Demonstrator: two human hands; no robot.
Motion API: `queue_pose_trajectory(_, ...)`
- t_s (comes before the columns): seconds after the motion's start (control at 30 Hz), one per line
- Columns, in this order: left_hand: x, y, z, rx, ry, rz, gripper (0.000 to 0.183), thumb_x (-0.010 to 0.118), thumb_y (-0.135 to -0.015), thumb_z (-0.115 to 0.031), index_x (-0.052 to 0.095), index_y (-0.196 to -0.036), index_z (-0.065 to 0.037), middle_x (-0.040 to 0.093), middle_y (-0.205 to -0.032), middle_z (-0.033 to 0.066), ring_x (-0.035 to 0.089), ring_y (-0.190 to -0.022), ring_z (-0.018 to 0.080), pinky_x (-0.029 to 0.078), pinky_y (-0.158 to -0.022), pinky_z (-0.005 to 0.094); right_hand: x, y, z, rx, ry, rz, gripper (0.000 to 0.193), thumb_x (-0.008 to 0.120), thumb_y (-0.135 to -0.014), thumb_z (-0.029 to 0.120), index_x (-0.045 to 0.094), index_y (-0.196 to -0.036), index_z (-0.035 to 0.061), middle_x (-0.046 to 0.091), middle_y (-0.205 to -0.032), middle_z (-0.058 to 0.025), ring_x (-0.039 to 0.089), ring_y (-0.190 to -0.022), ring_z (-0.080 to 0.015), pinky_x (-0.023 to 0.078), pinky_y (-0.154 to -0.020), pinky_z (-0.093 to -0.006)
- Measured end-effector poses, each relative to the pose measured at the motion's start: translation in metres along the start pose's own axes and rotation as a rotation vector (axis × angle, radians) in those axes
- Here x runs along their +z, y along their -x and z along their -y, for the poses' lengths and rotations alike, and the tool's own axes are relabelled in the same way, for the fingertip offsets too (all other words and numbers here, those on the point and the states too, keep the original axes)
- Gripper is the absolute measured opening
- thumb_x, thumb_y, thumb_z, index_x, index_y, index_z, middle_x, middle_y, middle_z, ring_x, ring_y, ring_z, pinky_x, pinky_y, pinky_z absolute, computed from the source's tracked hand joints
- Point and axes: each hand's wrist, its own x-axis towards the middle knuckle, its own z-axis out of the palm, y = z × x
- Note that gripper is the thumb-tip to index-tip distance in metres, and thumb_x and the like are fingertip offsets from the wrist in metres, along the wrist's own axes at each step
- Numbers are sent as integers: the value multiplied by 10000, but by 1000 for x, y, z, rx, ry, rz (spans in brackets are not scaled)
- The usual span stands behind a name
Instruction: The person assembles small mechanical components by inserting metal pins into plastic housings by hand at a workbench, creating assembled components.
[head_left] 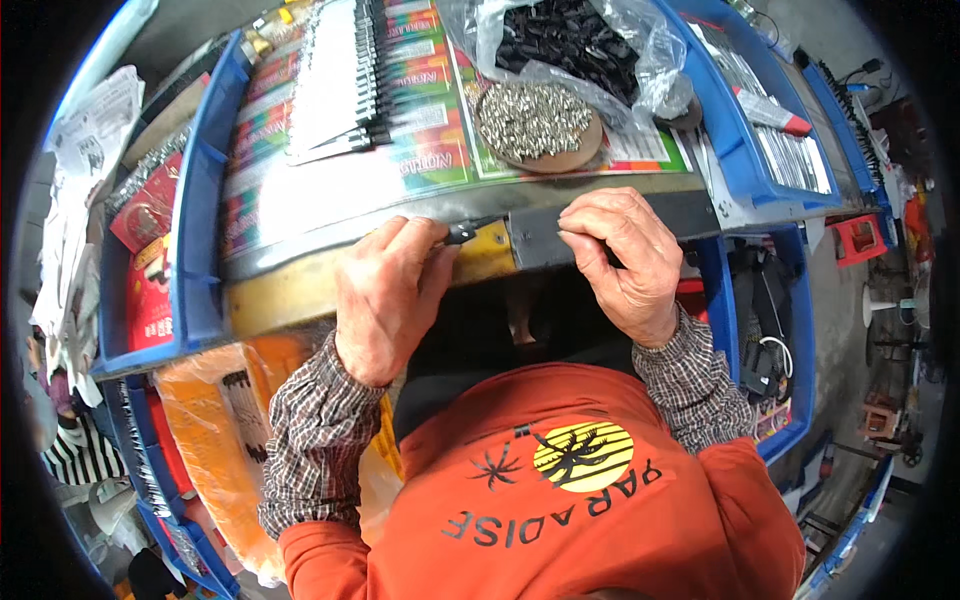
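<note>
Nearest: the person's red shirt [600, 520], with the worktable [340, 215] beyond it.

Left hand [388, 295]: fingers curled, thumb and forefinger pinched on a small black part [460, 234], which pokes out to the right above the table's near edge. Right hand [630, 262]: half-curled over the same edge, thumb tip close to fingertips; cannot tell whether anything tiny sits between them. Hands well apart.

Counts: black part in left hand, one. Round dish [592, 145] heaped with small metal parts, one, far side of table; the parts are too many to count. Clear plastic bag [655, 55] of black pieces, one, just beyond the dish. Row of black-and-silver pieces [370, 85], one, far left; number uncertain. Blue tray [197, 240] at left, one; blue bin [735, 160] at far right, one.

Obscured: most of the black part, by the left fingers. Row and bag cut off at the far edge of view.
</note>
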Motion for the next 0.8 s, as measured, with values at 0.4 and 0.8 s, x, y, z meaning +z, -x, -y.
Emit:
queue_pose_trajectory(0.4, -33, -98, 96, -105, -398, -36, 160, 681, -794, -127, 594, -898, -43, 612, -688, 171, 624, -683, 354, 480, -621, 413, 11, -2, -12, 78, -31, 25, 165, 690, -715, -57, 616, -846, 10, 626, -816, -98, 617, -741, -263, 503, -678, -346)
queue_pose_trajectory(0.8, -18, -207, 211, -49, -627, -115, 127, 621, -776, -94, 600, -882, -26, 640, -782, 193, 646, -790, 358, 498, -721, 418, 5, 2, -13, 77, -40, 119, 261, 708, -669, -17, 617, -911, 19, 606, -874, -93, 610, -791, -269, 506, -681, -371)
